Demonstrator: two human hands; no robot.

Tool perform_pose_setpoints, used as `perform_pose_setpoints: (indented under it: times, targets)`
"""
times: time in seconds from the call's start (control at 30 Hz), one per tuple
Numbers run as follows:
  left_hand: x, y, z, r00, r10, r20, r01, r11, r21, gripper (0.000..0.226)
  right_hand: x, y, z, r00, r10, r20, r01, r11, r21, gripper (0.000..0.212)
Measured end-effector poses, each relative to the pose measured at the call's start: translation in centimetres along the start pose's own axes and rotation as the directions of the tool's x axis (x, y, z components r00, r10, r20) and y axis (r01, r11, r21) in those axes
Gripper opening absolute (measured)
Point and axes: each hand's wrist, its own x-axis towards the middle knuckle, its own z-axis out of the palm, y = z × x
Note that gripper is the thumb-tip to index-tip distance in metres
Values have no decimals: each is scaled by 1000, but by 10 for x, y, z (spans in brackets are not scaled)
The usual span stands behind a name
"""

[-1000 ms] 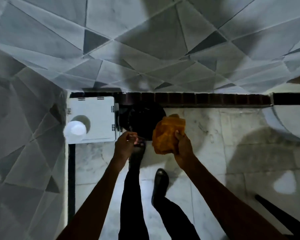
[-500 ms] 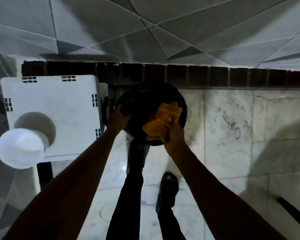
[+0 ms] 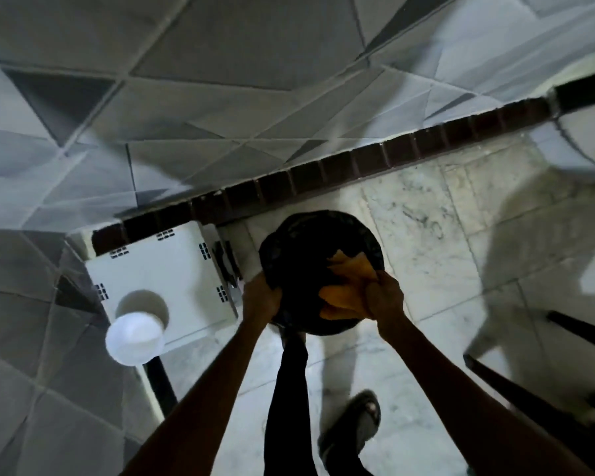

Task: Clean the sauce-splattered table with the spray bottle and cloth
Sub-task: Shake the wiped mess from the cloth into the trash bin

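An orange cloth (image 3: 346, 286) hangs bunched over the open mouth of a round black bin (image 3: 310, 245) lined with a dark bag, standing on the floor by the wall. My right hand (image 3: 383, 297) grips the cloth at its near right side. My left hand (image 3: 260, 297) holds the bin's left rim, fingers curled over the bag's edge. No spray bottle and no table are in view.
A white boxy unit (image 3: 162, 273) with vent slots stands left of the bin, with a white round lamp or cap (image 3: 134, 338) at its near corner. My legs and a sandalled foot (image 3: 358, 424) are below. A dark pole (image 3: 529, 400) lies at right on the marble floor.
I have stepped closer and the view has tilted. The cloth has gone from in front of the bin to over its mouth, and my left hand has taken hold of the rim.
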Motion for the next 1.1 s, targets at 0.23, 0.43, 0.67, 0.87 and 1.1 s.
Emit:
perform_pose_setpoints:
  times: [0.23,0.43,0.67,0.87,1.1]
  targets:
    - [-175,38,2,984,143,103,-158,975,156,53,-175,31,-131,999,-54,-1,54,988,142,46]
    - [-332,40,40,956,240,168,-268,947,177,53,-310,119,-230,994,-97,-42,106,940,324,35]
    - [-533,56,92,894,336,296,-406,887,220,53,-473,213,-341,979,-129,-157,197,787,585,38]
    - [-607,62,154,824,342,451,-509,798,324,42,-543,282,-398,961,67,-269,170,626,761,33]
    - [-657,63,225,724,306,617,-626,668,403,33,-591,368,-418,884,231,-405,256,486,836,40]
